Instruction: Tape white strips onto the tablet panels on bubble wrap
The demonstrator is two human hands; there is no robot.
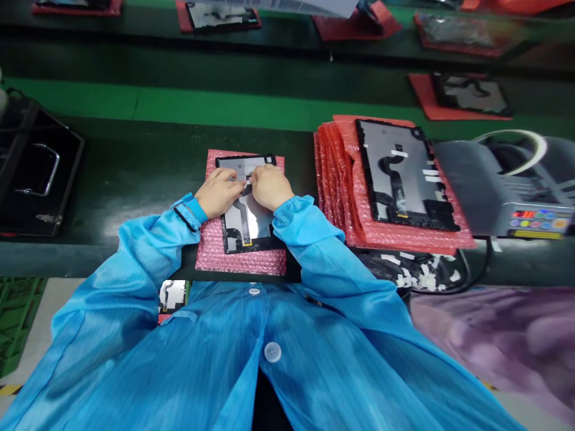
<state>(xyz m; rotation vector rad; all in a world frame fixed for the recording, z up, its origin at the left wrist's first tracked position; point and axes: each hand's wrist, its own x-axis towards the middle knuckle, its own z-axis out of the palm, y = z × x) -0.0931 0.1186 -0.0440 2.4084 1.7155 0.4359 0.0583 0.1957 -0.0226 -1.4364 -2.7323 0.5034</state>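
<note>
A tablet screen panel (256,218) with a black frame and silvery back lies on a pink bubble-wrap sheet (215,257) in front of me. A dark flex cable (244,218) runs down its middle to a yellow-edged end. My left hand (220,193) rests on the panel's upper left, its fingers bent towards the cable's top. Opposite it, my right hand (271,187) is closed, fingertips pressed down at the same spot. A tiny whitish piece shows between the fingertips; what exactly each hand grips is hidden.
At right, another panel (404,173) tops a stack of red bubble-wrap bags (335,185), beside a grey machine (516,185) with lit buttons. A black case (38,167) with a metal handle stands left. Further wrapped panels lie along the back shelf (287,45).
</note>
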